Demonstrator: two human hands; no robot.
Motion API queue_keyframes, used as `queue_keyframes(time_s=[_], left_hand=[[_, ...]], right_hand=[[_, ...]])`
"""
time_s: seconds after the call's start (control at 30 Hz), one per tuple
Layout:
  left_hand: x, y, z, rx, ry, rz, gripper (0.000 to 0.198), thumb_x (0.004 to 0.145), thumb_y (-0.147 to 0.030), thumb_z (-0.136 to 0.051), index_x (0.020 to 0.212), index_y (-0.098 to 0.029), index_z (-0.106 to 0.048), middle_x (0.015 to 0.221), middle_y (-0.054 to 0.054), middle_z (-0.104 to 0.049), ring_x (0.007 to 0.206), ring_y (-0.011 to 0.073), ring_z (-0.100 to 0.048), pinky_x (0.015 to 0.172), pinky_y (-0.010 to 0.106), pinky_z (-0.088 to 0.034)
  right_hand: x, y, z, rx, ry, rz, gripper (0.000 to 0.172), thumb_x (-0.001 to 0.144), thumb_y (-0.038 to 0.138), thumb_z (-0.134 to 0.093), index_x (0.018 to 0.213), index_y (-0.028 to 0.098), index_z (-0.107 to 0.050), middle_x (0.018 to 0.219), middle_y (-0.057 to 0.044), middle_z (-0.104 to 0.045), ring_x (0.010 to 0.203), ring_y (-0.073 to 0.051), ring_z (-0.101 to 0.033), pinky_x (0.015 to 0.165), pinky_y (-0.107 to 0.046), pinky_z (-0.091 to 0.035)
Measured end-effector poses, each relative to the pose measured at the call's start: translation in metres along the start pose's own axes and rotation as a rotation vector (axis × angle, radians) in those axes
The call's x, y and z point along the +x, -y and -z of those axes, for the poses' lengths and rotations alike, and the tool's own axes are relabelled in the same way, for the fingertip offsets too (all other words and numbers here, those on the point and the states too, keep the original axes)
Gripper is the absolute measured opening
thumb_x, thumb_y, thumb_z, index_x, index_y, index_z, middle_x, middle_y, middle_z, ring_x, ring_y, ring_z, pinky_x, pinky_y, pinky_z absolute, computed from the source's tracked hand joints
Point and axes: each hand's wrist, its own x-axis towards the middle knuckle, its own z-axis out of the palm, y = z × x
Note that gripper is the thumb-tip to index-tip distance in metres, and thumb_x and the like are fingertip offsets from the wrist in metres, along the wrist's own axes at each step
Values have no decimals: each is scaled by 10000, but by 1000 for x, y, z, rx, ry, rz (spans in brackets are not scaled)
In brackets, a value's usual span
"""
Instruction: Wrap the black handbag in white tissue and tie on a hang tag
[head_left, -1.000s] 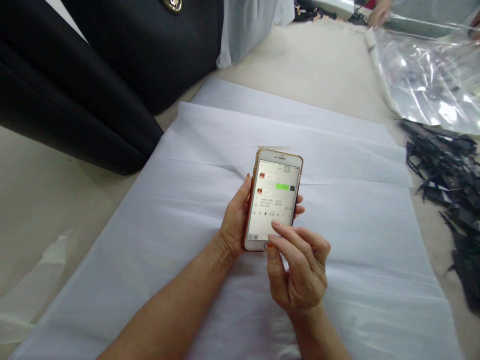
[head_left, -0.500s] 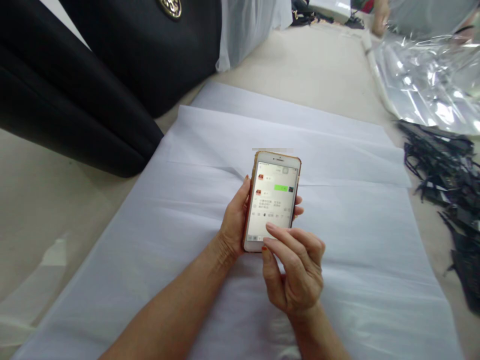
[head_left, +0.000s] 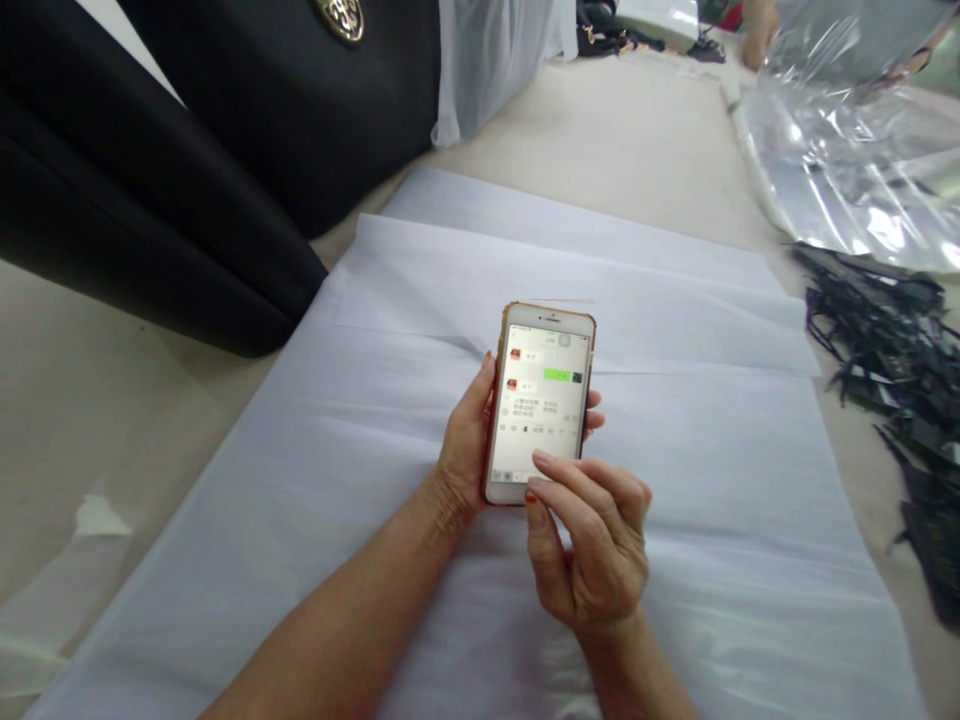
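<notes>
A white smartphone [head_left: 536,440] in a gold-edged case is held upright with its lit screen facing me; a chat with a green message bubble shows on it. My left hand [head_left: 469,430] is closed round the phone from behind, thumb along the left edge and fingertips showing past the right edge. Over the lower part of the screen hovers my right hand [head_left: 592,545], fingers stretched out and thumb a little apart, holding nothing. Whether a fingertip touches the glass I cannot tell. Beneath both hands lie sheets of white paper [head_left: 720,480].
A large black bag [head_left: 300,110] with a gold emblem stands at the upper left, beside translucent plastic wrap [head_left: 495,60]. Black strips [head_left: 885,340] are piled at the right edge. Clear plastic sheeting [head_left: 847,190] lies behind them, near another person's hand [head_left: 761,35].
The phone has shifted very slightly left in view. At the upper right the clear plastic has moved a little. Both my hands keep nearly the same pose.
</notes>
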Motion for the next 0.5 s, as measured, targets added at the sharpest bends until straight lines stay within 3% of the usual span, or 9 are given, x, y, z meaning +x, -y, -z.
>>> queue_keyframes(time_s=[0.5], left_hand=[[-1,0,0,-1,3,-38,731,891,-639,-202,1145,-99,-625,1081,175,-664,950,256,-663,880,350,-487]], right_hand=[[0,-1,4,3,-2,-11,134,822,112,-578,932,170,-626,998,-71,-712,930,-214,-573,809,-402,-445]])
